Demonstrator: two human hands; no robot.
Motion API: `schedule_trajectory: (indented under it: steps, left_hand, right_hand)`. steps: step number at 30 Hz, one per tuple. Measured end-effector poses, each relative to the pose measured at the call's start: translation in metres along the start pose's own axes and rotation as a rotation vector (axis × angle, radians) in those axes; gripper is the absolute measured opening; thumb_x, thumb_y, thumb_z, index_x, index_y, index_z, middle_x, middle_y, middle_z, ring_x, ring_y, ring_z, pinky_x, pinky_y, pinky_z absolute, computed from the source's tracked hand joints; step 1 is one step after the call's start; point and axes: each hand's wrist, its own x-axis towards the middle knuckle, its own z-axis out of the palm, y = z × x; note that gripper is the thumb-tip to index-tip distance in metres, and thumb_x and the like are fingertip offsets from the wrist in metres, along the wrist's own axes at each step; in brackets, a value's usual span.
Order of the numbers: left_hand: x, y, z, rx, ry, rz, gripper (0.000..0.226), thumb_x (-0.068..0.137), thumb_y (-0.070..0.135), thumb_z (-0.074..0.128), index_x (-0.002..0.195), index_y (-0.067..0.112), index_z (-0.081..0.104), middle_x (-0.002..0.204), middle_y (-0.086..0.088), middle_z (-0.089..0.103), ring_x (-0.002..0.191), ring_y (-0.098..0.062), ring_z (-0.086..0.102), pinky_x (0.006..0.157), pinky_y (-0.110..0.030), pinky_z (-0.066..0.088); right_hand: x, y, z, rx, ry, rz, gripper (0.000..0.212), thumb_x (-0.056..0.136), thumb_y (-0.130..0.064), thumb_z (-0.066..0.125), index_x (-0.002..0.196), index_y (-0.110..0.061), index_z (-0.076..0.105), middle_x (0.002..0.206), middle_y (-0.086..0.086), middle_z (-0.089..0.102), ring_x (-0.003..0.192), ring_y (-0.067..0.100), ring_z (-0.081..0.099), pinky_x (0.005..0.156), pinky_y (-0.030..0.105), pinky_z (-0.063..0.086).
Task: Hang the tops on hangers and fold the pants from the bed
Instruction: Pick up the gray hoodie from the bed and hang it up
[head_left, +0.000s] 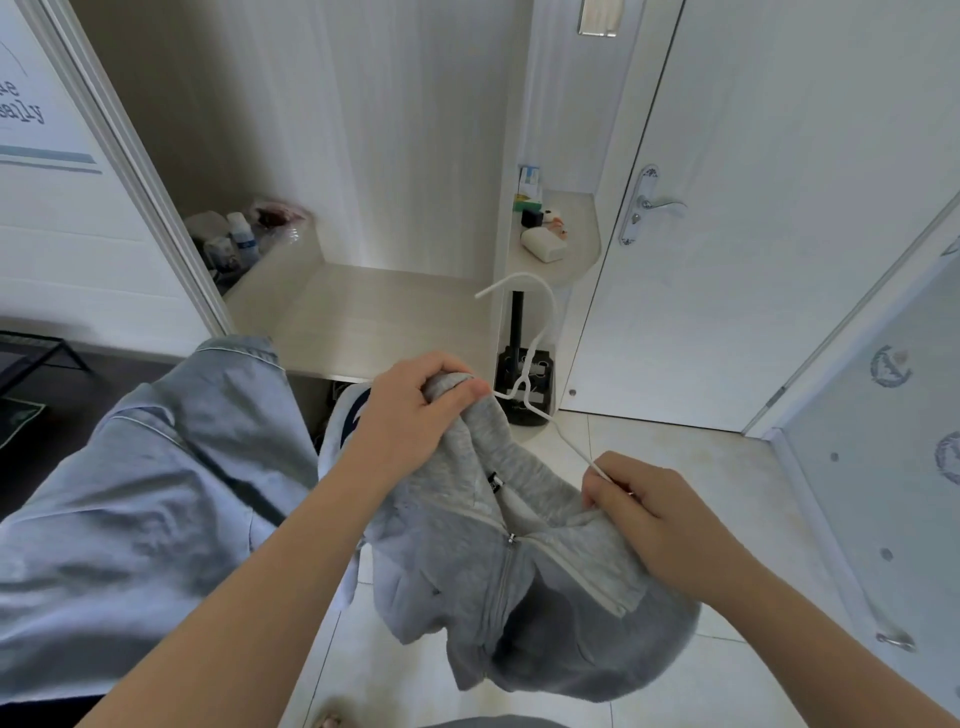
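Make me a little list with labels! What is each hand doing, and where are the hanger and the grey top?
left hand: grips bunched cloth at the top of the grey hoodie
right hand: pinches one arm of the white hanger at the hoodie's neck
hanger: hook sticks out above the hoodie
hoodie: hangs between both hands, zip partly closed
blue garment: at the left, beside the left arm
door: white, closed

Plain grey hoodie (524, 587), white hanger (540, 332), light-blue denim (156, 493), white door (779, 208).
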Motion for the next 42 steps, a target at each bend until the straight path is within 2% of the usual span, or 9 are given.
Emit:
schedule_trajectory:
  steps: [4,11,19,23,25,29,31,37,42]
  left_hand:
    - [0.004,-0.007,0.003,-0.023,-0.047,-0.141,0.007,0.088,0.033,0.074,0.091,0.038,0.071,0.093,0.021,0.071,0.094,0.005,0.064,0.078,-0.008,0.045]
    - [-0.028,-0.023,0.008,-0.038,-0.083,-0.323,0.033,0.090,0.042,0.071,0.121,0.041,0.061,0.129,0.022,0.058,0.121,0.000,0.053,0.103,-0.032,0.045]
    - [-0.073,-0.008,0.007,-0.124,-0.026,-0.382,0.024,0.078,0.054,0.072,0.090,0.036,0.062,0.094,0.017,0.067,0.087,-0.003,0.064,0.072,-0.019,0.053]
    - [-0.084,-0.012,-0.003,-0.098,-0.144,-0.446,0.033,0.069,0.063,0.072,0.090,0.045,0.055,0.097,0.020,0.064,0.092,-0.004,0.064,0.074,-0.026,0.055]
    - [-0.084,-0.018,-0.009,-0.051,-0.178,-0.463,0.038,0.067,0.066,0.074,0.094,0.049,0.052,0.104,0.028,0.061,0.097,0.003,0.061,0.075,-0.018,0.049]
    - [-0.069,-0.033,-0.024,-0.005,-0.148,-0.428,0.043,0.069,0.063,0.073,0.104,0.051,0.051,0.110,0.033,0.058,0.105,0.009,0.055,0.080,-0.004,0.040]
    - [-0.048,-0.038,-0.038,0.036,-0.113,-0.392,0.041,0.070,0.065,0.068,0.105,0.048,0.053,0.109,0.035,0.058,0.103,0.011,0.055,0.080,-0.003,0.040]
    - [0.036,-0.043,-0.102,0.100,-0.017,-0.242,0.018,0.089,0.051,0.065,0.102,0.040,0.059,0.100,0.027,0.063,0.095,0.008,0.059,0.079,-0.008,0.046]
    - [0.109,-0.037,-0.173,0.189,-0.013,-0.075,0.013,0.095,0.044,0.062,0.101,0.033,0.062,0.095,0.019,0.067,0.092,0.000,0.062,0.085,-0.029,0.052]
  right_hand:
    - [0.002,-0.002,0.012,0.156,0.069,0.023,0.029,0.100,-0.016,0.055,0.071,-0.019,0.060,0.067,0.003,0.057,0.062,0.003,0.050,0.060,0.018,0.038]
    - [0.019,0.001,0.031,0.307,0.129,0.140,0.032,0.098,-0.016,0.056,0.066,-0.020,0.059,0.061,-0.012,0.052,0.060,0.000,0.046,0.057,0.015,0.035]
    - [0.074,-0.017,0.063,0.469,0.236,0.157,0.029,0.100,-0.016,0.053,0.072,-0.013,0.062,0.062,-0.013,0.056,0.057,-0.001,0.048,0.051,0.011,0.037]
    - [0.115,-0.037,0.076,0.521,0.207,0.103,0.031,0.101,-0.024,0.054,0.076,-0.004,0.054,0.064,-0.002,0.046,0.058,0.009,0.042,0.051,0.017,0.035]
    - [0.137,-0.052,0.079,0.563,0.185,0.070,0.036,0.101,-0.025,0.055,0.080,0.003,0.049,0.066,0.004,0.040,0.058,0.013,0.037,0.049,0.020,0.032]
    - [0.188,-0.092,0.078,0.620,0.195,0.022,0.037,0.099,-0.024,0.058,0.062,-0.025,0.057,0.058,-0.008,0.044,0.054,0.006,0.041,0.049,0.016,0.037]
    - [0.216,-0.112,0.076,0.643,0.195,-0.001,0.037,0.097,-0.026,0.059,0.061,-0.030,0.058,0.064,-0.001,0.047,0.062,0.013,0.046,0.057,0.026,0.041]
    - [0.300,-0.175,0.061,0.611,0.279,-0.143,0.028,0.099,-0.022,0.058,0.072,-0.012,0.058,0.063,0.003,0.048,0.056,0.010,0.047,0.049,0.020,0.042]
    - [0.365,-0.240,0.039,0.628,0.307,-0.241,0.026,0.101,-0.017,0.055,0.078,-0.006,0.055,0.050,-0.009,0.047,0.044,0.003,0.047,0.041,0.015,0.040]
